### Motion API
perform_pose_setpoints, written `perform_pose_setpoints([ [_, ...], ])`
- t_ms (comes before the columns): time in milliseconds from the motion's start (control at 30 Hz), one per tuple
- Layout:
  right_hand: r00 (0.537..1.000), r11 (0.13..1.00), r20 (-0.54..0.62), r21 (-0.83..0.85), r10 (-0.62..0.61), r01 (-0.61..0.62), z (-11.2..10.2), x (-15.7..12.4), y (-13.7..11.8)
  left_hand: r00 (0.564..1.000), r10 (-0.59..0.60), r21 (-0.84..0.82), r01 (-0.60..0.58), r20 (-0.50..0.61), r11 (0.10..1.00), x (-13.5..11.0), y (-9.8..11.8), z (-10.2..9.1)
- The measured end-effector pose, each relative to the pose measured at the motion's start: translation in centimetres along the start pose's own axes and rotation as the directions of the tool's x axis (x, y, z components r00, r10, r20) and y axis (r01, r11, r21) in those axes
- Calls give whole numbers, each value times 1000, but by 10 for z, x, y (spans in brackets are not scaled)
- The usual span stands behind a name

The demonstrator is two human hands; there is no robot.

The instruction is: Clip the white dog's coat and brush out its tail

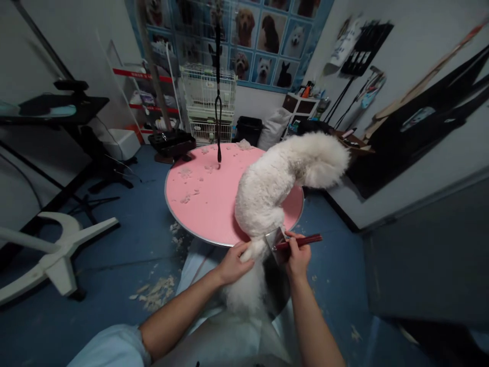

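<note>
A fluffy white dog (263, 188) is on the round pink grooming table (206, 204), its head turned away to the far right. Its long-haired tail (246, 288) hangs over the near edge toward me. My left hand (235, 262) is closed around the upper part of the tail. In my right hand (298, 257) is a slicker brush (275, 239) with a dark red handle, gripped near its head. The brush head lies against the fur at the base of the tail, just right of my left hand.
A black grooming loop (218, 112) hangs above the table, where clipped fur tufts (186, 173) lie. More fur (158, 293) is scattered on the blue floor. A white stand base (61, 255) stands at left; wire cages (208, 97) are behind.
</note>
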State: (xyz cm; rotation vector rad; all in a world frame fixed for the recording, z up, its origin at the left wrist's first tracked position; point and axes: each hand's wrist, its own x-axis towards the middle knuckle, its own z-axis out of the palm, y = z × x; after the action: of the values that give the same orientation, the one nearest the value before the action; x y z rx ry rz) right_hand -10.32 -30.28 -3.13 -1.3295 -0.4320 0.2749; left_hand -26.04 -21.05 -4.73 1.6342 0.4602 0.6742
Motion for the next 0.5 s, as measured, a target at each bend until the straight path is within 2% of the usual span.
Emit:
perform_pose_setpoints([
  [33, 999, 999, -32, 40, -14, 15, -2, 0, 6, 1000, 18, 38, -18, 5, 999, -1, 1, 1],
  [67, 1000, 999, -2, 53, -12, 12, -5, 1, 10, 1000, 29, 68, -29, 10, 997, -2, 2, 1],
  [133, 990, 999, 130, 0, 47, -47, -12, 9, 12, 999, 35, 103, -34, -3, 994, -3, 0, 1],
  [167, 985, 996, 154, -44, 81, -75, -17, 16, 11, 999, 34, 111, -32, -13, 993, -4, -1, 0],
  [200, 989, 994, 116, -71, 95, -87, -21, 22, 9, 999, 32, 116, -30, -15, 993, -5, -3, -1],
  [233, 997, 995, 14, -67, 75, -74, -25, 28, 6, 999, 33, 115, -33, -3, 993, -5, -4, -2],
  [300, 974, 999, -224, -16, -41, 38, -29, 32, 1, 998, 50, 111, -53, 29, 992, -6, -8, -2],
  [333, 965, 996, -247, 2, -82, 85, -29, 31, 0, 997, 64, 115, -69, 41, 991, -6, -11, -2],
  [367, 977, 995, -191, 10, -92, 96, -28, 27, 1, 996, 79, 125, -84, 39, 989, -6, -13, -1],
  [400, 995, 998, -73, 5, -61, 62, -28, 24, 3, 995, 94, 140, -97, 24, 985, -6, -15, 0],
  [433, 998, 1000, 57, -17, 5, -5, -29, 21, 5, 994, 107, 160, -106, 2, 981, -6, -18, 1],
  [467, 988, 996, 132, -45, 81, -75, -32, 21, 8, 993, 113, 180, -107, -23, 978, -6, -20, 2],
  [500, 984, 990, 117, -62, 131, -125, -38, 22, 9, 993, 113, 196, -102, -45, 975, -5, -22, 2],
])
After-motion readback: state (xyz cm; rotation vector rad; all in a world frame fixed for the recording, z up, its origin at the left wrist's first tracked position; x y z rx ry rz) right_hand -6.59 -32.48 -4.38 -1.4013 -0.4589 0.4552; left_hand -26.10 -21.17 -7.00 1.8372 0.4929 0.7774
